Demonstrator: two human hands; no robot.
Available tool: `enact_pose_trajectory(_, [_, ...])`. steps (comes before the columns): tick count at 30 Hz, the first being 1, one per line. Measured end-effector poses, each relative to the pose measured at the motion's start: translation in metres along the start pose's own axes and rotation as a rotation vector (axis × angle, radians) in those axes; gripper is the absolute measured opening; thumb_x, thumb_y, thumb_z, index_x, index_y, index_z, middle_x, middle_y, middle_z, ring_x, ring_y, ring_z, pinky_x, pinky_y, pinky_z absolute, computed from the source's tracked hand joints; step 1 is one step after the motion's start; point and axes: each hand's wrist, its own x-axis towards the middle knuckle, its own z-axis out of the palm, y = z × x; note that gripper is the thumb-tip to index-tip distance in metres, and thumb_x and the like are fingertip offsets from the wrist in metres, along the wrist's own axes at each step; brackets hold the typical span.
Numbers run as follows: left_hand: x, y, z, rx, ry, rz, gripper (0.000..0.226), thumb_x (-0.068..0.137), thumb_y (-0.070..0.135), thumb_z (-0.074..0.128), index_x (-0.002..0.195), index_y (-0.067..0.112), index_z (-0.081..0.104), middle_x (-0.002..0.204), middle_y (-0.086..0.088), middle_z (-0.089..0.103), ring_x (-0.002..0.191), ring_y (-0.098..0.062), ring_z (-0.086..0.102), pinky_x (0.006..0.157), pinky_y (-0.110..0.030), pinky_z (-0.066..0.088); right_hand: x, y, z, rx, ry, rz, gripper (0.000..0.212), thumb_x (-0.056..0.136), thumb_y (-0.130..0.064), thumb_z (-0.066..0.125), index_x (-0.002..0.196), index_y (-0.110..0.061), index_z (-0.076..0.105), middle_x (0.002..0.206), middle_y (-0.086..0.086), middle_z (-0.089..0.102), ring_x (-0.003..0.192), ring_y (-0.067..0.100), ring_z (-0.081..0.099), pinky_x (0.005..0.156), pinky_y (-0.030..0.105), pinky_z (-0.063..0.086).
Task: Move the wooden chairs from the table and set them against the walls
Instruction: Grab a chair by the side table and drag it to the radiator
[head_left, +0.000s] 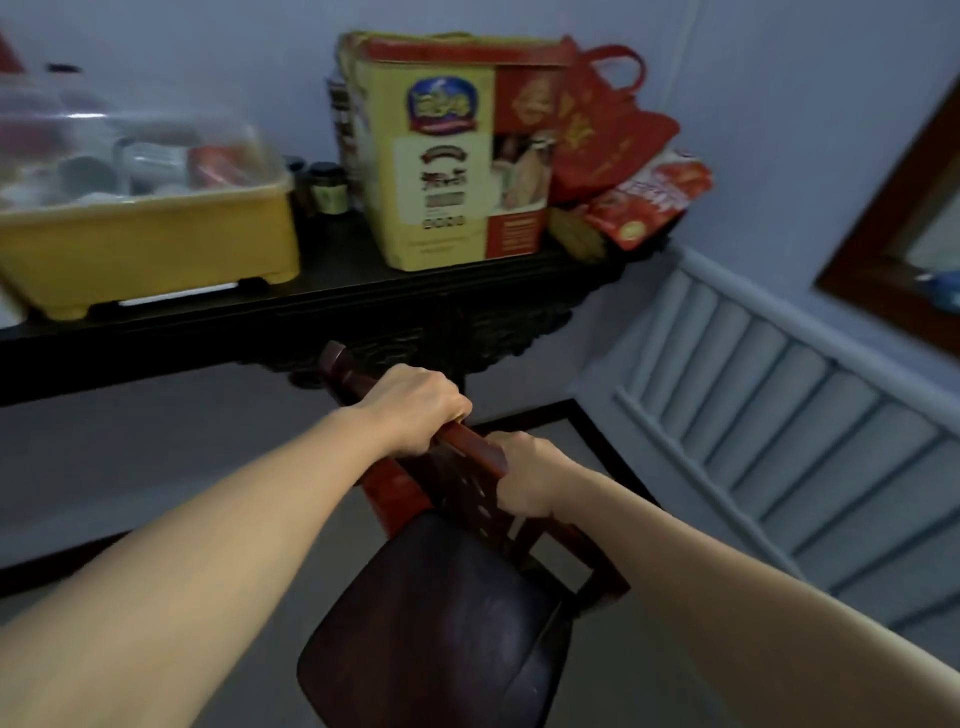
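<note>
Head view: the wall (779, 104) fills the back, pale, with ribbed panelling (779, 415) along its lower right side. In front of it stands a long dark carved table (363, 306). Below me is the chair (441, 613), tilted, its dark seat toward me and its red-brown back toward the table, over the grey floor (130, 467) just short of the table. On the table at left sits a yellow bin (145, 244) under a clear lid, and near the middle a tall yellow and red box (447, 156). To the right of the box lie red bags (613, 130) and a red packet (649, 200); between bin and box stand small dark jars (327, 187). My left hand (415, 408) is curled round the chair's top rail, and my right hand (524, 480) grips the rail's near end, both closed tight on the wood.
</note>
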Motion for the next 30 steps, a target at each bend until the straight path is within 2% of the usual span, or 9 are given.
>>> enact_pose_trajectory(6, [0.1, 0.071, -0.014, 0.003, 0.011, 0.117, 0.022, 0.075, 0.005, 0.055, 0.08, 0.027, 0.053, 0.084, 0.007, 0.059, 0.084, -0.018, 0.058, 0.056, -0.029, 0.03, -0.022, 0.095, -0.044, 0.098, 0.138, 0.104, 0.043, 0.079, -0.011, 0.047, 0.117, -0.03, 0.053, 0.098, 0.004, 0.063, 0.087, 0.024, 0.064, 0.079, 0.04, 0.057])
enact_pose_trajectory(9, [0.148, 0.108, -0.021, 0.014, 0.0, 0.171, 0.022, 0.074, 0.006, 0.057, 0.076, 0.027, 0.049, 0.081, 0.008, 0.057, 0.081, -0.018, 0.058, 0.055, -0.029, 0.028, -0.03, 0.145, -0.065, 0.128, 0.196, 0.152, 0.043, 0.079, -0.014, 0.047, 0.117, -0.034, 0.053, 0.094, 0.001, 0.062, 0.085, 0.023, 0.063, 0.075, 0.036, 0.055])
enact_pose_trajectory(12, [0.192, 0.145, -0.025, 0.021, -0.015, 0.209, 0.021, 0.073, 0.007, 0.059, 0.081, 0.026, 0.054, 0.084, 0.007, 0.059, 0.081, -0.019, 0.06, 0.057, -0.029, 0.031, -0.038, 0.19, -0.087, 0.139, 0.217, 0.202, 0.041, 0.079, -0.014, 0.046, 0.115, -0.033, 0.054, 0.094, 0.0, 0.061, 0.085, 0.023, 0.062, 0.07, 0.033, 0.052])
enact_pose_trajectory(18, [0.27, 0.212, -0.029, 0.014, -0.041, 0.297, 0.018, 0.074, 0.01, 0.059, 0.08, 0.026, 0.052, 0.088, 0.005, 0.061, 0.083, -0.02, 0.06, 0.059, -0.03, 0.034, -0.052, 0.276, -0.127, 0.195, 0.209, 0.276, 0.04, 0.08, -0.013, 0.048, 0.113, -0.034, 0.055, 0.098, 0.002, 0.064, 0.091, 0.025, 0.064, 0.083, 0.043, 0.055])
enact_pose_trajectory(22, [0.317, 0.252, -0.032, 0.033, -0.063, 0.36, 0.015, 0.075, 0.013, 0.059, 0.085, 0.025, 0.056, 0.091, 0.004, 0.062, 0.085, -0.022, 0.061, 0.058, -0.031, 0.033, -0.06, 0.326, -0.148, 0.21, 0.243, 0.317, 0.042, 0.078, -0.014, 0.049, 0.113, -0.036, 0.056, 0.095, 0.0, 0.064, 0.09, 0.024, 0.064, 0.08, 0.04, 0.056])
enact_pose_trajectory(27, [0.368, 0.3, -0.042, 0.046, -0.076, 0.425, 0.015, 0.076, 0.013, 0.06, 0.086, 0.024, 0.058, 0.094, 0.0, 0.065, 0.087, -0.025, 0.063, 0.059, -0.031, 0.033, -0.067, 0.386, -0.171, 0.275, 0.286, 0.399, 0.032, 0.078, -0.014, 0.054, 0.098, -0.039, 0.058, 0.089, 0.001, 0.067, 0.08, 0.022, 0.067, 0.074, 0.039, 0.059])
enact_pose_trajectory(30, [0.398, 0.327, -0.043, 0.046, -0.065, 0.463, 0.014, 0.079, 0.011, 0.058, 0.088, 0.022, 0.06, 0.094, -0.003, 0.065, 0.087, -0.027, 0.063, 0.06, -0.031, 0.034, -0.07, 0.419, -0.185, 0.332, 0.292, 0.416, 0.026, 0.08, -0.016, 0.056, 0.097, -0.034, 0.062, 0.09, 0.003, 0.069, 0.08, 0.022, 0.068, 0.072, 0.036, 0.059])
